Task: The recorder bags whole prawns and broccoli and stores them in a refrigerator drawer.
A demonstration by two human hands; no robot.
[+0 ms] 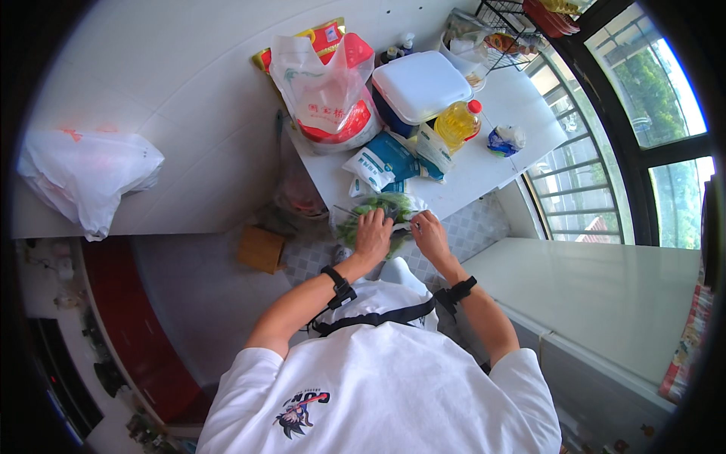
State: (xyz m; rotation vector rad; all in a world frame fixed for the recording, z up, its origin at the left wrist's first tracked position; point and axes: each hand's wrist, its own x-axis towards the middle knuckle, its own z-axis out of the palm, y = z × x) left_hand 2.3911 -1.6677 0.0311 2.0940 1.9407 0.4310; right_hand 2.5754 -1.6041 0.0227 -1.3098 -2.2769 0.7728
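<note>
A clear plastic bag of green leafy vegetables [347, 231] hangs in front of the counter's near edge, between my two hands. My left hand [372, 235] grips the bag's upper left part with bent fingers. At the right side of the bag, my right hand [431, 235] pinches the plastic near its rim. Just beyond the bag, white-and-teal packets [370, 165] lie on the white counter [482, 176]. Both wrists carry black straps. The fingertips are partly hidden by the hands and plastic.
Behind the packets stand a large plastic sack [334, 113], a lidded container [421, 85] and an oil bottle [455, 126]. A crumpled blue-and-white package [506, 141] lies at right. A brown wooden stool [262, 249] is on the floor, left. A pale cabinet top [590, 295] stands at right.
</note>
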